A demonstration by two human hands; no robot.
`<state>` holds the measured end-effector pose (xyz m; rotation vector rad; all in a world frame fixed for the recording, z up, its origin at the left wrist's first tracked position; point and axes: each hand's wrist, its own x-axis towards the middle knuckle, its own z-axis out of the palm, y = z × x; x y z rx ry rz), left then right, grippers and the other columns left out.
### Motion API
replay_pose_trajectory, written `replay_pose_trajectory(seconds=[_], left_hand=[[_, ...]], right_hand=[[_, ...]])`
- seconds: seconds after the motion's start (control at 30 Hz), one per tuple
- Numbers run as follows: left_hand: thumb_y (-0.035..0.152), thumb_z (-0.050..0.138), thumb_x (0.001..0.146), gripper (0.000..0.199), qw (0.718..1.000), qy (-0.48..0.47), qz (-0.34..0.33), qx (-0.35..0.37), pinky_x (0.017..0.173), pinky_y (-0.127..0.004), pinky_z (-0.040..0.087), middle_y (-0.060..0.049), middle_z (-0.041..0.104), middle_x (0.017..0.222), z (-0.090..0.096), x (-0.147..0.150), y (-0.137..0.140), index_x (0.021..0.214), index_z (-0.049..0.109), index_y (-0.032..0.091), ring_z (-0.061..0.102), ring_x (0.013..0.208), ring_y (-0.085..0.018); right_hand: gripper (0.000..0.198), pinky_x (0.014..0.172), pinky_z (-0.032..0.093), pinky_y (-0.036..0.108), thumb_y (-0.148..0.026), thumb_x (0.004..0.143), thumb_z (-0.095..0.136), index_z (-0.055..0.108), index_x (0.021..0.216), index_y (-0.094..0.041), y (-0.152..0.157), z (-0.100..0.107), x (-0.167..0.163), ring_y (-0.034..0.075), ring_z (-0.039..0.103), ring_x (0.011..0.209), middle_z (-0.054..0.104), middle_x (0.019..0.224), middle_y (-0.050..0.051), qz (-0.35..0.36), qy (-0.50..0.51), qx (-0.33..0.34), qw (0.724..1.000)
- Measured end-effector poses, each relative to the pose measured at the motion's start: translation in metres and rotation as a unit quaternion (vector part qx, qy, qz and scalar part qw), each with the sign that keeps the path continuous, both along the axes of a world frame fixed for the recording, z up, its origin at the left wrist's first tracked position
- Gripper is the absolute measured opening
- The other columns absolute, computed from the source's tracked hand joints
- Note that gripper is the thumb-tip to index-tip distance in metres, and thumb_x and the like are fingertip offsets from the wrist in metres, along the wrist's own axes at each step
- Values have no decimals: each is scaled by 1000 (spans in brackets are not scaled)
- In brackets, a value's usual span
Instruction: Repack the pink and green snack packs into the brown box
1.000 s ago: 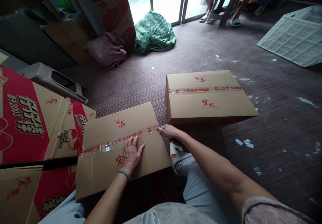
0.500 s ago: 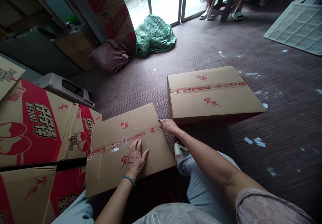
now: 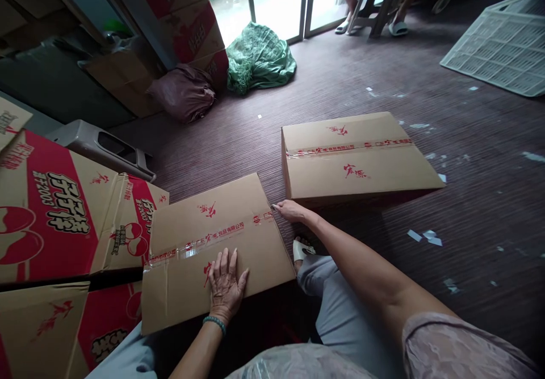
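A taped cardboard box (image 3: 183,288) with red printing stands between my knees. My left hand (image 3: 227,288) lies flat on its top, fingers spread, below the tape line. At the box's right edge, by the end of the printed tape (image 3: 225,231), is my right hand (image 3: 292,211). Its fingers are closed, and a small thing seems to poke out at the fingertips, too small to name. A second taped box (image 3: 323,179) sits on the floor just beyond my right hand.
Red and tan cartons (image 3: 46,214) are stacked at my left, with a grey plastic stool (image 3: 93,140) behind them. A green sack (image 3: 264,58) and a maroon sack (image 3: 185,95) lie near the door. A white plastic crate (image 3: 498,50) is at right. A seated person's feet (image 3: 398,28) show at the back.
My left hand has slid slightly left and toward me, still flat on the box. The right hand has shifted slightly off the edge at the tape's end. The view has moved a little.
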<state>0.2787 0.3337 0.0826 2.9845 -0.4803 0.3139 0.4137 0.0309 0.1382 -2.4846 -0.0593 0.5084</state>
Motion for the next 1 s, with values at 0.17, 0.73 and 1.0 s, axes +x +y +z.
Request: replay_pose_trajectory(seconds=[0.17, 0.73, 1.0], left_hand=[[44, 46, 90, 56, 1000, -2, -5, -2, 114, -54, 25, -14, 39, 148, 2, 0, -3, 140, 42, 20, 33, 137, -31], [43, 48, 90, 59, 997, -74, -21, -30, 113, -53, 27, -15, 42, 145, -3, -2, -2, 141, 40, 14, 34, 135, -31], [40, 52, 89, 60, 991, -91, -32, -89, 110, -49, 34, -16, 45, 141, -3, -4, 1, 140, 39, 12, 37, 131, -32]], right_hand=[[38, 48, 30, 22, -42, 92, 47, 57, 65, -18, 3, 6, -50, 9, 39, 45, 44, 47, -3, 23, 139, 42, 989], [32, 62, 35, 23, -40, 94, 42, 67, 88, -22, 54, 21, -95, 16, 64, 85, 71, 94, 7, -274, -31, -100, 956], [30, 66, 40, 26, -28, 93, 40, 66, 103, -16, 91, 16, -72, 22, 66, 89, 70, 99, 14, -315, 20, -155, 936]])
